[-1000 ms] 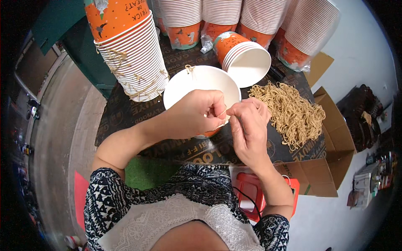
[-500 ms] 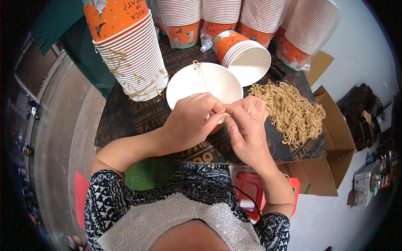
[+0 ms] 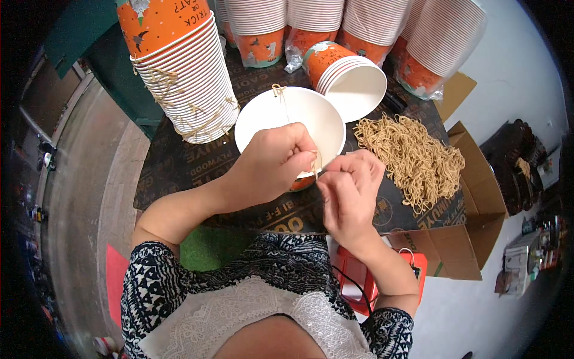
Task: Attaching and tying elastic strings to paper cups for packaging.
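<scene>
A paper bucket, white inside and orange outside, stands in front of me with its mouth tilted up. A tan string is knotted at its far rim and runs down inside toward the near rim. My left hand pinches the string at the near rim, with its fingers over the bucket's mouth. Just right of it, my right hand pinches the string's tail between thumb and fingers. A short stretch of string shows between the two hands; any knot there is too small to make out.
A tall stack of stringed buckets stands at the left. Several nested buckets lie on their side behind. A heap of tan strings lies at the right. Bagged bucket stacks line the back; an open cardboard box is beyond the dark tabletop.
My hands have drawn apart a little, the right one down and the left one slightly up. String now shows between them. The bucket has shifted slightly left.
</scene>
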`<state>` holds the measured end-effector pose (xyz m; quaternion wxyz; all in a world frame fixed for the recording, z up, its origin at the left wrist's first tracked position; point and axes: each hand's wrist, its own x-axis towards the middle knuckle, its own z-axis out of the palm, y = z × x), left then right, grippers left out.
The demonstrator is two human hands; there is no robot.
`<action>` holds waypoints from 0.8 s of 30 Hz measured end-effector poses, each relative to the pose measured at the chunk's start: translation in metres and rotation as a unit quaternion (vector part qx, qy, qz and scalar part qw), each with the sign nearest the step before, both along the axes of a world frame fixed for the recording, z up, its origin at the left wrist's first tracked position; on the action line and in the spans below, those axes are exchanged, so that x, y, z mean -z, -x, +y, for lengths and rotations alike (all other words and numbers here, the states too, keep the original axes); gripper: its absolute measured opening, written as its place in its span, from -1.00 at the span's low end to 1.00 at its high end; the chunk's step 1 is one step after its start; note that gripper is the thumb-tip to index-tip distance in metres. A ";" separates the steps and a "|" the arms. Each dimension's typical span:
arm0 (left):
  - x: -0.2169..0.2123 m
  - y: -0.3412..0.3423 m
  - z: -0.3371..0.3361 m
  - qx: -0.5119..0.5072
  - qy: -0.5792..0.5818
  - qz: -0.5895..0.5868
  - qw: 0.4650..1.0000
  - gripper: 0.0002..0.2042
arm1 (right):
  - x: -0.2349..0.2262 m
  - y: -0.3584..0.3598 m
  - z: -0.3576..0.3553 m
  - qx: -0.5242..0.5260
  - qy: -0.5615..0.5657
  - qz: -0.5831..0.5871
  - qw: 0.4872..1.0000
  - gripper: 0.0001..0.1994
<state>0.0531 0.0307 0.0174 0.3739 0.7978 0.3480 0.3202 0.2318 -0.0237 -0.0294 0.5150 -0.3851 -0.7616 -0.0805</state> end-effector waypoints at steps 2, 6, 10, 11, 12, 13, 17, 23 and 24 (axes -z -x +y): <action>-0.001 0.000 0.002 -0.043 -0.017 0.008 0.999 -0.92 | 0.003 -0.001 -0.005 -0.006 -0.005 -0.055 0.998 -0.83; 0.001 0.000 0.007 -0.068 0.002 0.006 0.998 -0.91 | 0.008 -0.006 -0.009 -0.036 0.006 -0.058 0.998 -0.79; -0.006 0.000 0.007 -0.051 -0.026 0.061 0.997 -0.91 | -0.001 -0.011 -0.004 -0.093 0.068 0.041 0.992 -0.83; -0.008 0.001 0.008 -0.024 -0.004 0.074 0.997 -0.91 | -0.002 -0.008 -0.003 -0.102 0.096 0.093 0.986 -0.86; -0.010 0.002 0.008 -0.022 -0.005 0.074 0.997 -0.91 | -0.001 -0.011 -0.001 -0.136 0.147 0.118 0.973 -0.93; -0.012 0.002 0.007 0.012 -0.009 0.063 0.998 -0.92 | -0.002 -0.011 -0.001 -0.134 0.145 0.118 0.973 -0.93; -0.010 0.004 0.003 0.053 -0.047 0.018 0.997 -0.95 | 0.000 -0.001 0.001 -0.242 0.305 0.300 0.871 -0.96; -0.009 0.007 0.001 0.011 -0.017 0.011 1.000 -0.94 | 0.007 0.001 0.003 -0.203 0.254 0.298 0.898 -0.95; -0.008 0.007 0.001 0.010 -0.016 0.011 1.000 -0.94 | 0.010 0.001 0.003 -0.173 0.216 0.264 0.924 -0.95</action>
